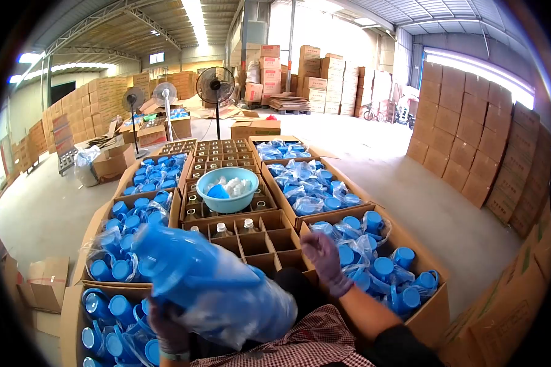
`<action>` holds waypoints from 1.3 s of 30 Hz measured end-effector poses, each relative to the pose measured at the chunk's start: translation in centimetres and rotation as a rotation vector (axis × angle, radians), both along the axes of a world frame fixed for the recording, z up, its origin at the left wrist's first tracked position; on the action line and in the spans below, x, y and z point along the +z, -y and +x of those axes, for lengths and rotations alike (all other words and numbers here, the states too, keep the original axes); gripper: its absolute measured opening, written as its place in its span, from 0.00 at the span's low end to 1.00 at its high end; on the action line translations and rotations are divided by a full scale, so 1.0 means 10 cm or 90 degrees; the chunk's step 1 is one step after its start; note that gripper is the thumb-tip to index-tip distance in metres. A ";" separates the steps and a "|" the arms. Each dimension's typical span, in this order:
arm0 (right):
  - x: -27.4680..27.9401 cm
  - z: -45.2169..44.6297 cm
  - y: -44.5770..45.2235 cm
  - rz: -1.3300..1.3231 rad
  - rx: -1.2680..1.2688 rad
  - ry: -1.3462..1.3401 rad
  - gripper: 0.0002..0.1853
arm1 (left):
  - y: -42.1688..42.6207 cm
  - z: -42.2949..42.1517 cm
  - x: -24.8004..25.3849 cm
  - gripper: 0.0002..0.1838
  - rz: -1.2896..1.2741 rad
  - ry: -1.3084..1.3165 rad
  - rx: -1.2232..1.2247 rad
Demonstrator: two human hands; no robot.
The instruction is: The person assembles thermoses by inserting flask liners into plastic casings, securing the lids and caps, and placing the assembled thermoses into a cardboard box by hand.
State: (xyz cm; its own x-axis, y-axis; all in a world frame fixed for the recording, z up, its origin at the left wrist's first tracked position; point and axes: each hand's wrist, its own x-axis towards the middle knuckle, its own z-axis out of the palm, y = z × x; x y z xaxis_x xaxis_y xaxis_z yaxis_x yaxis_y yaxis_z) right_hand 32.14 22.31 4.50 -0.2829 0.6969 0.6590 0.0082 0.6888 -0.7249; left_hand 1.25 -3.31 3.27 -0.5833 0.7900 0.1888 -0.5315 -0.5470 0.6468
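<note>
gloved l hand closed round tilted blue cylindrical plastic flask w/ clear plastic wrap; gloved r hand half-curled, empty, nr brown cardboard divided box.

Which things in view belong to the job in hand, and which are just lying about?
Seemingly part of the job: blue flask in the left hand; boxed blue flasks; divided carton with bottles; light-blue basin.

Seemingly lying about: standing fans; stacked cartons at right; flattened cardboard.
</note>
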 end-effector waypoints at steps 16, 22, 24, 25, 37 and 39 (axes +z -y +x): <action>0.11 0.03 0.29 0.606 0.013 0.085 0.18 | -0.30 -0.14 -0.35 0.29 0.104 0.173 -0.027; 0.70 0.29 0.25 0.741 0.084 0.138 0.13 | -0.37 0.02 -0.18 0.29 0.034 0.139 -0.065; 0.79 0.33 0.27 0.776 0.143 0.149 0.14 | -0.31 0.07 -0.12 0.29 0.006 0.071 -0.091; 0.84 0.36 0.32 0.759 0.177 0.190 0.18 | -0.30 0.02 -0.17 0.30 -0.014 0.111 -0.114; 0.90 0.35 0.37 0.599 0.080 0.239 0.16 | -0.36 0.13 -0.15 0.31 -0.008 -0.041 -0.017; 0.59 0.11 0.42 0.148 0.128 0.099 0.25 | -0.28 0.35 -0.02 0.34 0.057 0.097 -0.100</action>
State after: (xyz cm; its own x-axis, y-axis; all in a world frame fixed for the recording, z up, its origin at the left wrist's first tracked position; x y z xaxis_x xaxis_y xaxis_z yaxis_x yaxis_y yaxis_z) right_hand 33.29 18.10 10.42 -0.5090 0.4536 0.7316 -0.0459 0.8344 -0.5493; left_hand 4.72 -0.52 3.03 -0.4813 0.8577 0.1810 -0.7024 -0.5008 0.5058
